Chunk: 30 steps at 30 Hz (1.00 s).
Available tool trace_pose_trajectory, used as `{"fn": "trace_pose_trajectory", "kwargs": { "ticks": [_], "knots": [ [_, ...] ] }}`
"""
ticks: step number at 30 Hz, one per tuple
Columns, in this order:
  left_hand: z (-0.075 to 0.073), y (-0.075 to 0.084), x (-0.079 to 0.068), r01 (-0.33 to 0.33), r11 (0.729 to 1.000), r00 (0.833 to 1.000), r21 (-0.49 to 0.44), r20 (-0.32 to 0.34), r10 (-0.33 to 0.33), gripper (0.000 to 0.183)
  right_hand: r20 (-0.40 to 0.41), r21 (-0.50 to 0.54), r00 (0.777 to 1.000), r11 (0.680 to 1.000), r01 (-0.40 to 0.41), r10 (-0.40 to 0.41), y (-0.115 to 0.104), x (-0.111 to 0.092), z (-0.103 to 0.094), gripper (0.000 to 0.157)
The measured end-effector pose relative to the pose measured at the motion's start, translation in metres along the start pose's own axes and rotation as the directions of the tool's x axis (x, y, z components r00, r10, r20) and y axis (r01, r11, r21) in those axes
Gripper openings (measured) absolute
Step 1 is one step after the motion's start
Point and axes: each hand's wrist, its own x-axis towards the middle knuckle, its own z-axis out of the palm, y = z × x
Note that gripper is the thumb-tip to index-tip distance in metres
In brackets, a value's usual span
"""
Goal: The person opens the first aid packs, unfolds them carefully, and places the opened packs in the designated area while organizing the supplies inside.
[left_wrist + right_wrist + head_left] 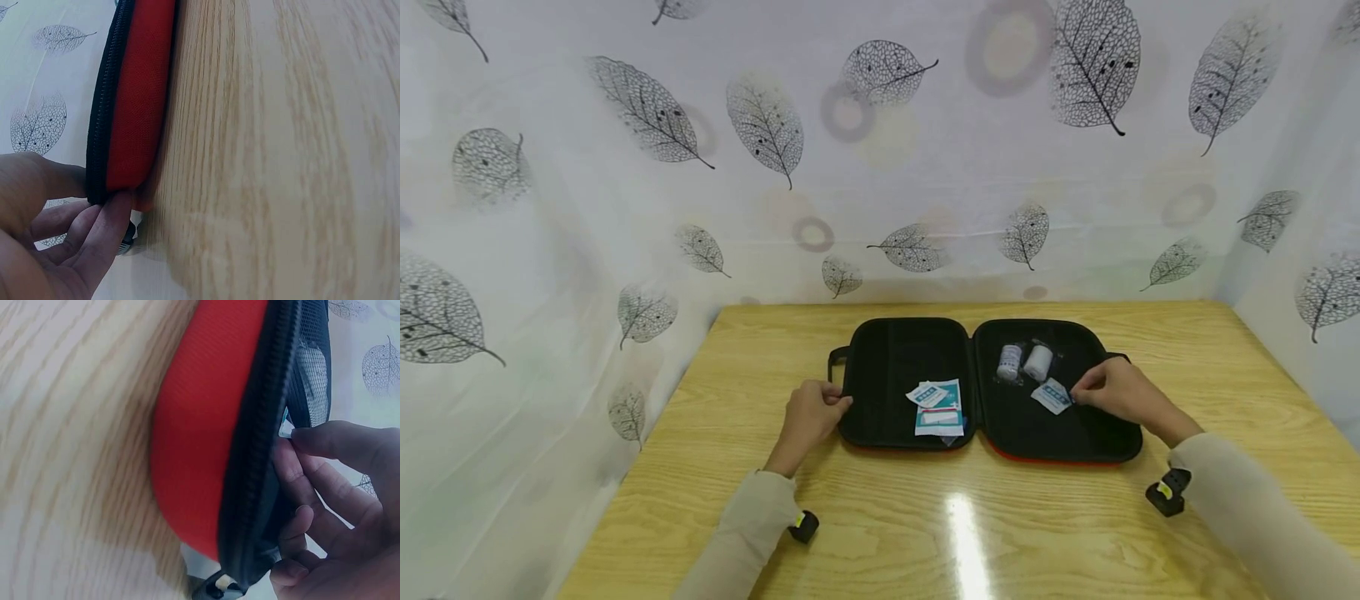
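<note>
A red case with black lining lies unfolded flat on the table, its halves side by side. My left hand grips the left half's outer edge near the handle; the left wrist view shows thumb and fingers around the zipped rim. Over the right half, my right hand pinches a small white-and-blue packet by its corner, between thumb and fingertip. In the right wrist view only a sliver of the packet shows behind the red side. Two wrapped white rolls sit above that packet.
In the left half lie a white-and-blue packet and a larger teal-and-white packet partly beneath it. Black mesh lines the right half. A leaf-patterned curtain hangs behind the wooden table.
</note>
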Motion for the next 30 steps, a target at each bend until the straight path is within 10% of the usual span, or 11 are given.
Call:
{"fn": "trace_pose_trajectory", "kwargs": {
  "ticks": [30],
  "knots": [
    [-0.007,0.0,0.002,-0.022,1.0,0.999,0.019,0.048,0.021,0.025,-0.005,0.076,0.993,0.99,-0.115,0.116,0.012,-0.014,-0.034,0.03]
  ]
}}
